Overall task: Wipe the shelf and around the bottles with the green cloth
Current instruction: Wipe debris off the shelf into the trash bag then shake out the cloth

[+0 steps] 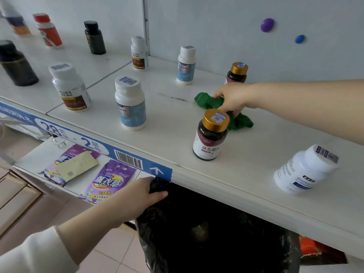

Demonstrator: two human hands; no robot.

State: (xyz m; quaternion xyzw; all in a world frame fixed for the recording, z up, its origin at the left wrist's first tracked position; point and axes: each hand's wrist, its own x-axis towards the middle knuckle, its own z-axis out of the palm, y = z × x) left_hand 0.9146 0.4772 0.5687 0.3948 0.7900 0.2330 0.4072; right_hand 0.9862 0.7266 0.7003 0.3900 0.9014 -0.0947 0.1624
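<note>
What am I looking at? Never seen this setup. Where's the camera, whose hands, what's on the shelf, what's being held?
No robot: each grip is a person's bare hand. The one picture comes from a wide-angle camera worn on the head, looking forward and down, so both arms reach into view. The right hand holds a bunched green cloth on the white shelf, between the front gold-capped bottle and the rear gold-capped bottle. A dark streak lies just left of the cloth. Other bottles stand spread along the shelf, such as a blue-label bottle. The left hand grips the rim of a black bag held below the shelf's front edge.
</note>
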